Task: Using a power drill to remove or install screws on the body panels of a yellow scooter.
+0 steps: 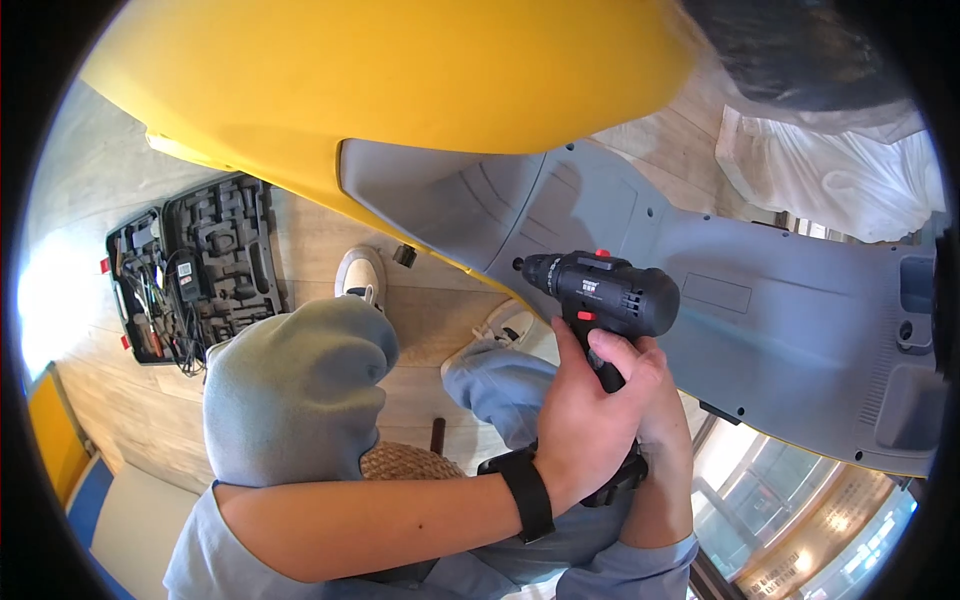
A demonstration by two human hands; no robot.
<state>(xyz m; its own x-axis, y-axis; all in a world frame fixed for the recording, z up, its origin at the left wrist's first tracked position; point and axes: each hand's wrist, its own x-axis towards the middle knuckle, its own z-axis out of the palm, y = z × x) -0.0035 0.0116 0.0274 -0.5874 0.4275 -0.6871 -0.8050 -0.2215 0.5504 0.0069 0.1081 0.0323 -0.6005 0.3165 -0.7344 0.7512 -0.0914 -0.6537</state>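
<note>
A black cordless drill (622,296) with red buttons is held in front of me, its chuck pointing left toward the grey plastic panel (720,330). My left hand (592,425), a black band on its wrist, is closed about the drill's grip. From behind, my right hand (664,405) also grips the handle, its fingers partly hidden by the left. Below both hands the drill's dark base shows near my lap. The chuck's tip appears over the panel's near edge; whether it touches anything I cannot tell.
A large yellow shell (400,75) arches over the grey panel. At left, an open black tool case (225,250) with cables lies on the wooden floor (310,225). A small dark block (404,256) lies near my shoe. White plastic sheeting (840,180) covers something at far right.
</note>
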